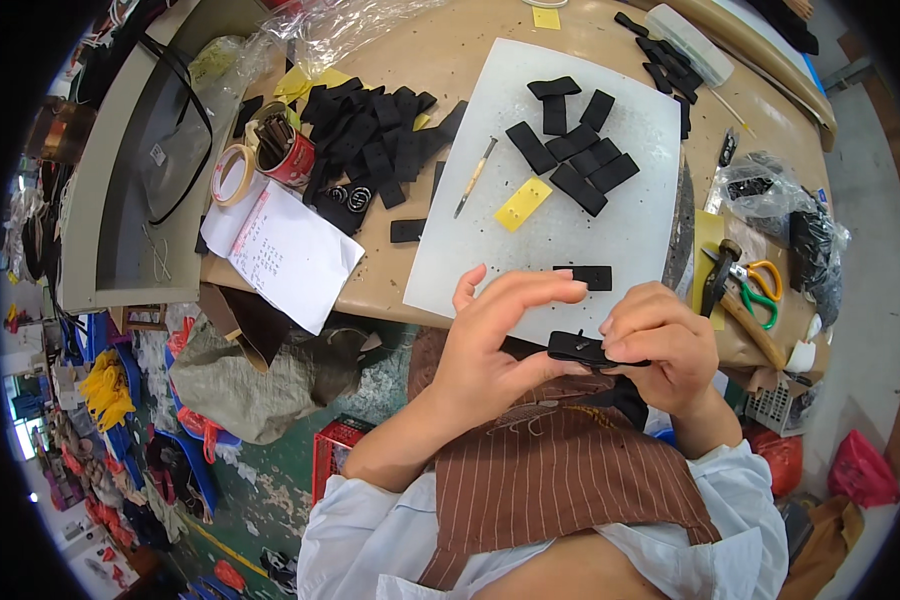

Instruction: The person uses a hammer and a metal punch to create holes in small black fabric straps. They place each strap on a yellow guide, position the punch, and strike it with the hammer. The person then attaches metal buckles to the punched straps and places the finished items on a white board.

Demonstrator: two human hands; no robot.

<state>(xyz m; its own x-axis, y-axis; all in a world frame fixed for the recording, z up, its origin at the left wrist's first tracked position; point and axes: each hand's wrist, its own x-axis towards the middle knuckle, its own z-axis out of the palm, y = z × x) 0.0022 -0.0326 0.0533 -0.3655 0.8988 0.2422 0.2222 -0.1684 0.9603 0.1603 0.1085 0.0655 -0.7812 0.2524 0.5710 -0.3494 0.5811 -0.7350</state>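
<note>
Right hand (pixel 660 335) pinches the black strap (pixel 567 346), left hand (pixel 485 335) spread open, at the table's (pixel 383 287) near edge. Looks light, pliable; hold its ends.

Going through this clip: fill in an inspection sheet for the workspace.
Surface: brown tabletop bearing a white board; dark specks about.
Job's things: small black strip held above the board's near edge; loose black strips, yellow plate and pointed tool on the board.
Clutter: black pile, red can, tape roll and open notebook at left; wooden-handled tool at right.
Left hand: thumb at the strip, index finger extended apart.
Right hand: fingers pinching the strip's right end.
Cables: none identifiable; a thin black loop, kind unclear, at the grey tray.
Surroundings: green, worn floor; red crate.
</note>
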